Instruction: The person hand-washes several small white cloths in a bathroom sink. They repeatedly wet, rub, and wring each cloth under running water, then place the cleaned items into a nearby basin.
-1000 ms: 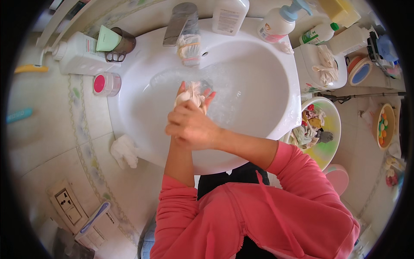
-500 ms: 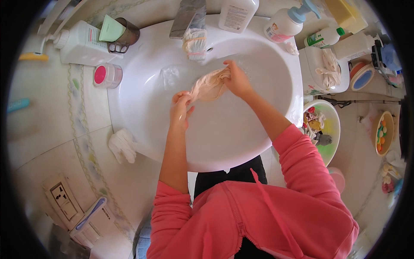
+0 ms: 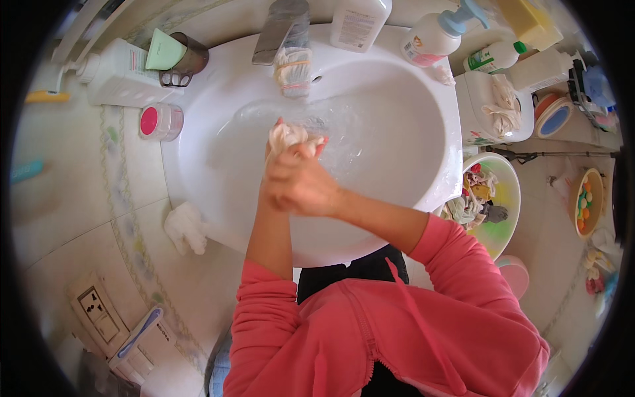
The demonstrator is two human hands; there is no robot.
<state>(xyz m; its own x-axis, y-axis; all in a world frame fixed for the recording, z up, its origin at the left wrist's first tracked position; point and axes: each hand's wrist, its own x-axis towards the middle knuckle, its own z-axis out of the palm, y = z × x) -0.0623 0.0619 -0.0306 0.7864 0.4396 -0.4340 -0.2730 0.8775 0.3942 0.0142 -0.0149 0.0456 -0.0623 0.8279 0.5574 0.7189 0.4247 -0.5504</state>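
A cream-coloured cloth (image 3: 289,137) is bunched up between my hands above the white washbasin (image 3: 390,225). My left hand (image 3: 266,184) grips it from underneath, mostly hidden, with only a few fingertips showing around the fabric. Over it lies my right hand (image 3: 305,184), closed against the cloth and a little smeared by motion. The cloth's exact kind cannot be made out. Just beyond my hands is the grey tap (image 3: 281,33), its spout wrapped in a banded white cloth (image 3: 293,71). Rippling, splashing water (image 3: 344,142) shows in the basin.
Bottles stand along the back rim, including a white pump bottle (image 3: 433,40). A pink-lidded jar (image 3: 161,122) and dark cup (image 3: 188,59) are at left. White cloth (image 3: 186,227) hangs by the basin's left edge. At right, a tub (image 3: 509,212) holds laundry.
My hands have come together toward the left, crumpling the cloth that was stretched between them. My right hand has moved down and left over it. The water now ripples more.
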